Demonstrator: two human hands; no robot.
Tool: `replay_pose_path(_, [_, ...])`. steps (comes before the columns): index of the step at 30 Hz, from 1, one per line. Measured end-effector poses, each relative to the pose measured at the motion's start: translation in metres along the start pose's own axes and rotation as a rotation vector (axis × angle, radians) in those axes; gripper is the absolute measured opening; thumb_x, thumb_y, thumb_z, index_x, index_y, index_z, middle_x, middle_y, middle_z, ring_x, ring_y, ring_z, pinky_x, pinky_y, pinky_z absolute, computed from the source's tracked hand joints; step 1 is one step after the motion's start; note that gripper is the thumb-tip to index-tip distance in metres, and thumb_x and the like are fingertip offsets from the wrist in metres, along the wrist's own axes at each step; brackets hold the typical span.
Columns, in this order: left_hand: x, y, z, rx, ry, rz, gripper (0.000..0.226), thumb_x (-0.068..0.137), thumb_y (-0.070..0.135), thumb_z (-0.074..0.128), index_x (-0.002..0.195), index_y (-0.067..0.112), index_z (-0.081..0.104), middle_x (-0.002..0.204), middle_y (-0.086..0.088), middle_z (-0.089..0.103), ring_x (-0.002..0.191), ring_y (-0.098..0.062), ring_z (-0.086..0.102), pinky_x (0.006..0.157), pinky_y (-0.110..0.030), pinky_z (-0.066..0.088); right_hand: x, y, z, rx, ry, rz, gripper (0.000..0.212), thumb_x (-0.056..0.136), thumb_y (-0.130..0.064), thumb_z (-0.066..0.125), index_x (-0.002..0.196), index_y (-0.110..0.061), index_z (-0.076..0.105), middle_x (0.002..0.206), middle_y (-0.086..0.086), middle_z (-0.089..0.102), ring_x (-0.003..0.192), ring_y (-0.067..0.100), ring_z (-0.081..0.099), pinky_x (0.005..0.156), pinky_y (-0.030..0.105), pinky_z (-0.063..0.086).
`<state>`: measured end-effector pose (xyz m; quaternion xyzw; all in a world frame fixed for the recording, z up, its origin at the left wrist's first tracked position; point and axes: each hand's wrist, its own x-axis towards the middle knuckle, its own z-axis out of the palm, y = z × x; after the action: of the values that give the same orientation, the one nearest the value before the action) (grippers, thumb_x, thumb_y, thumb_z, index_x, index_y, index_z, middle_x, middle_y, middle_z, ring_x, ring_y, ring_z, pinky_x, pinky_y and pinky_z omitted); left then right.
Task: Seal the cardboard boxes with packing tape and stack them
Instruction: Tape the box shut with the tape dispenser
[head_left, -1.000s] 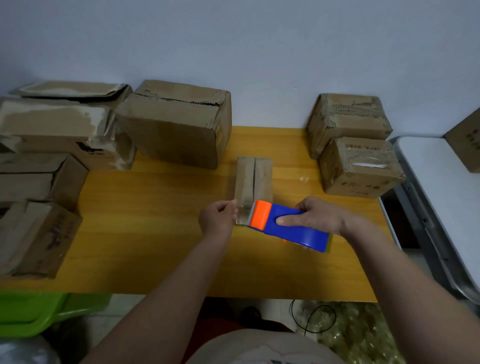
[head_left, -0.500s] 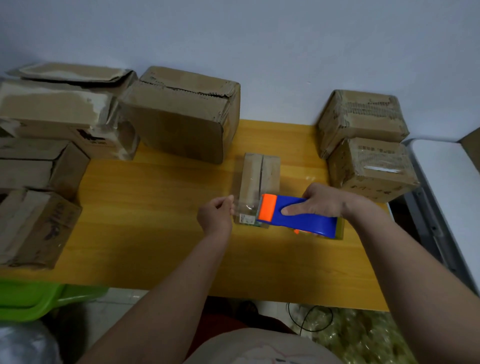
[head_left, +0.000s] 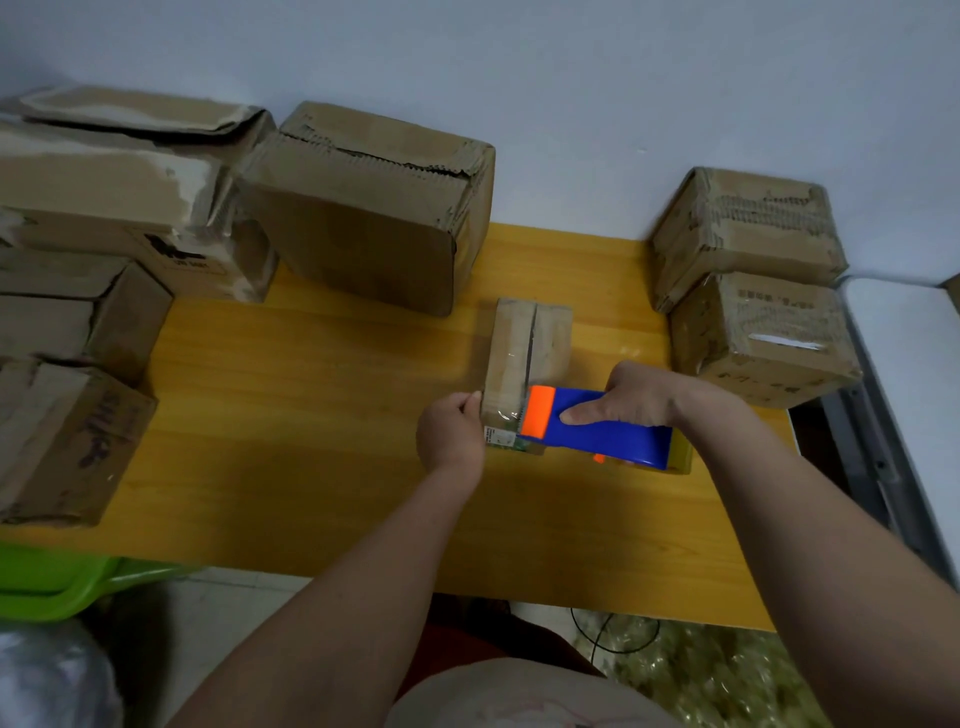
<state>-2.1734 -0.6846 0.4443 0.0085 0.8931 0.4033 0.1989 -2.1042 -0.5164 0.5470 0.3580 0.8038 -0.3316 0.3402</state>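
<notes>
Right hand (head_left: 636, 397) grips the blue-and-orange tape dispenser (head_left: 597, 431), orange end at the near end of the small box (head_left: 524, 364) | left hand (head_left: 452, 434) pinches that box's near-left corner | clear tape glints on its top seam | two boxes (head_left: 753, 291) stacked right on the yellow table (head_left: 311, 415) | worn boxes (head_left: 363, 208) crowd left.

Matt cardboard box (head_left: 530, 358) (glossy tape); plastic dispenser (head_left: 597, 434); wood-grain table (head_left: 311, 415).

Plain pale wall (head_left: 571, 78) behind yellow wooden table (head_left: 311, 467); white table (head_left: 904, 353) adjoining right; green bin (head_left: 57, 587) on floor, lower left.
</notes>
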Motion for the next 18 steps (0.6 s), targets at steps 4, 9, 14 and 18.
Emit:
replay_pose_path(4, [0.004,-0.001,-0.005,0.264,-0.019,-0.176,0.051,0.095,0.046,0.054,0.128,0.007,0.053,0.134,-0.016,0.045,0.122,-0.03,0.046,0.088,-0.039,0.046,0.001,0.001,0.0,-0.024,-0.003,-0.009,0.047,0.074,-0.054,0.073,0.086,-0.013,0.055,0.087,0.008,0.064,0.083,0.025,0.063,0.068,0.032,0.049])
replay_pose_path(9, [-0.018,-0.011,-0.011,0.328,-0.147,0.516,0.075,0.088,-0.016,0.039,0.154,0.014,0.019,0.161,-0.004,0.018,0.148,-0.015,0.011,0.114,-0.021,0.008,0.002,0.001,0.001,-0.004,-0.01,-0.029,0.047,0.073,-0.054,0.073,0.087,-0.012,0.057,0.087,0.008,0.066,0.082,0.024,0.064,0.068,0.031,0.05])
replay_pose_path(14, [-0.016,-0.022,-0.012,0.904,-0.312,0.779,0.084,0.086,-0.01,0.032,0.151,0.012,-0.018,0.158,-0.006,-0.026,0.139,-0.016,-0.031,0.114,-0.034,-0.019,-0.002,0.007,0.0,-0.006,-0.033,-0.039,0.048,0.075,-0.057,0.07,0.088,-0.011,0.06,0.086,0.007,0.067,0.079,0.023,0.064,0.068,0.031,0.051])
replay_pose_path(18, [-0.018,-0.017,-0.019,0.992,-0.336,0.795,0.081,0.085,-0.008,0.024,0.15,0.012,-0.02,0.158,-0.006,-0.027,0.137,-0.016,-0.033,0.114,-0.037,-0.018,-0.007,0.027,-0.005,-0.043,-0.034,-0.051,0.046,0.074,-0.057,0.071,0.083,-0.013,0.062,0.082,0.006,0.067,0.075,0.022,0.064,0.065,0.028,0.047])
